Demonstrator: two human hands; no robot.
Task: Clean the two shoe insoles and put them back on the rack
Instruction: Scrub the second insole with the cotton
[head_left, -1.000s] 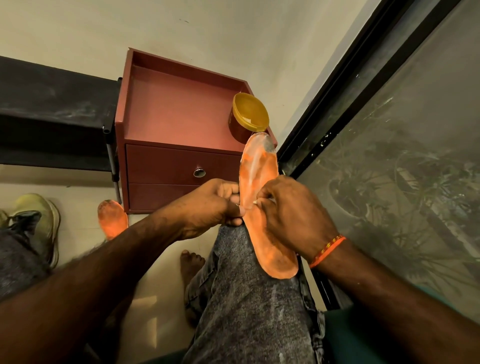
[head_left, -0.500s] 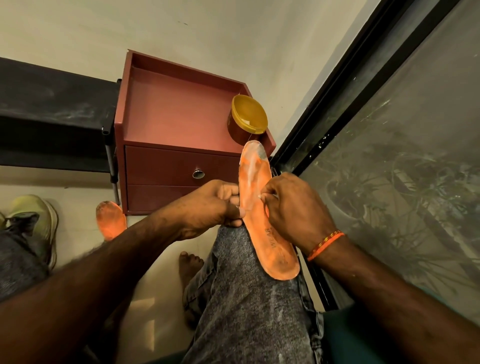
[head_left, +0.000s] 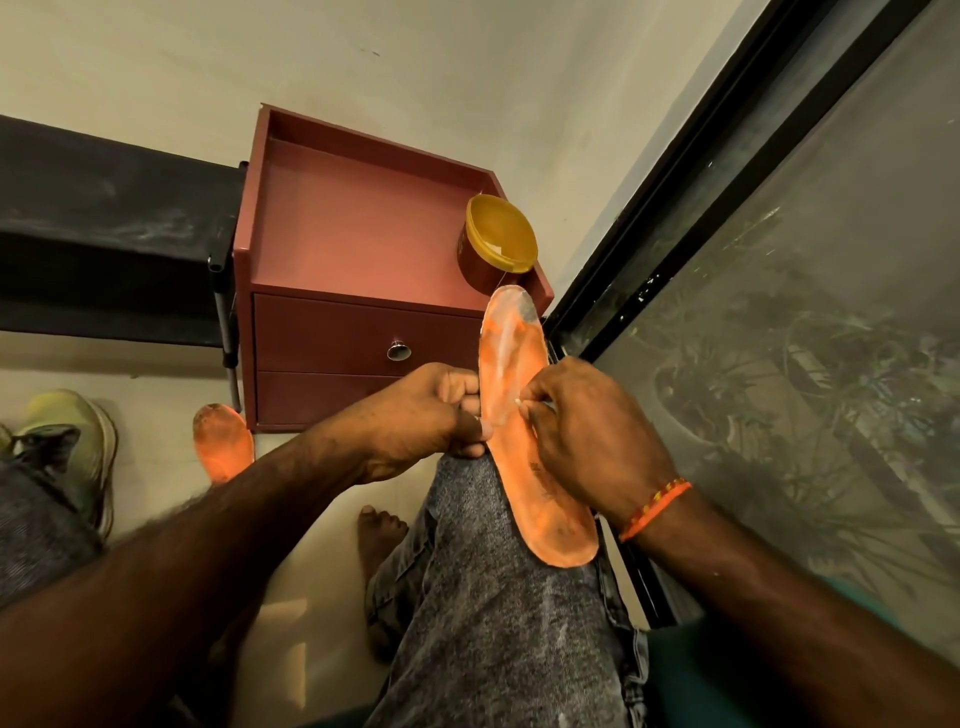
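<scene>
At the far left a shoe (head_left: 78, 436) lay on the floor, below a dark rack (head_left: 104, 234). Just right of it, the second insole (head_left: 223, 441) stood by the lower left corner of the cabinet (head_left: 363, 249), its bottom part hidden behind your left forearm. The cabinet had a drawer knob (head_left: 398, 352) on its front and a jar (head_left: 496, 241) with a yellow lid on its top, at the right edge.

Your left hand (head_left: 415, 421) was curled closed, thumb and fingers pinching the left edge of the insole (head_left: 519, 415) about halfway along its length. That insole lay lengthwise on your knee (head_left: 493, 597), its pale, worn toe end pointing toward the jar and its heel end nearest you.

Your right hand (head_left: 592, 436) lay over the insole's right side, fingers bent down onto its surface, with something small and pale at the fingertips; you could not tell what it was. An orange band (head_left: 655, 509) circled that wrist. A dark-framed window (head_left: 779, 364) ran along the right.
</scene>
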